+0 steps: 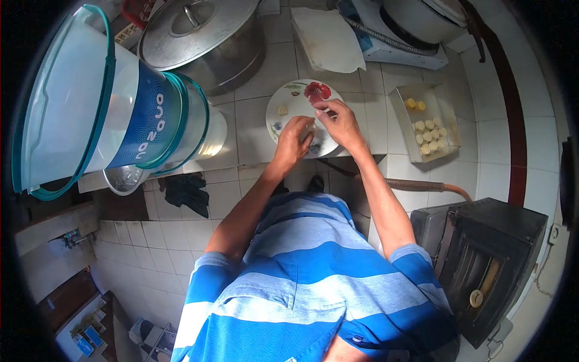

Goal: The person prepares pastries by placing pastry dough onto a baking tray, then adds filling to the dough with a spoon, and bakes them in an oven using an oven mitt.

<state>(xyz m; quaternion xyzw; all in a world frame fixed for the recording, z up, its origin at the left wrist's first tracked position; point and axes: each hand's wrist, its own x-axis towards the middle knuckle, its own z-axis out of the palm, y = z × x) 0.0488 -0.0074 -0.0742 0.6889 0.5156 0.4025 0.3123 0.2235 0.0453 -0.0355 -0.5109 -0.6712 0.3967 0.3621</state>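
A white plate [295, 96] with a red flower pattern lies on the tiled counter in front of me. One small pale yellow piece [282, 111], like dough, sits on its left side. My left hand [294, 139] is over the plate's near edge, its fingers curled in; whatever they hold is too small or hidden to name. Close beside it, my right hand [339, 123] hovers over the plate's right part, fingers bent and apart, with nothing visible in them. To the right, a rectangular metal tray [401, 114] holds several short pale yellow pieces [429, 136].
A large lidded pot [235, 66] and clear buckets [90, 96] with teal rims stand at the left. Behind the plate is a paper-covered box [329, 39], beside a stove [410, 57] with a pot. A black oven [494, 259] stands low at my right.
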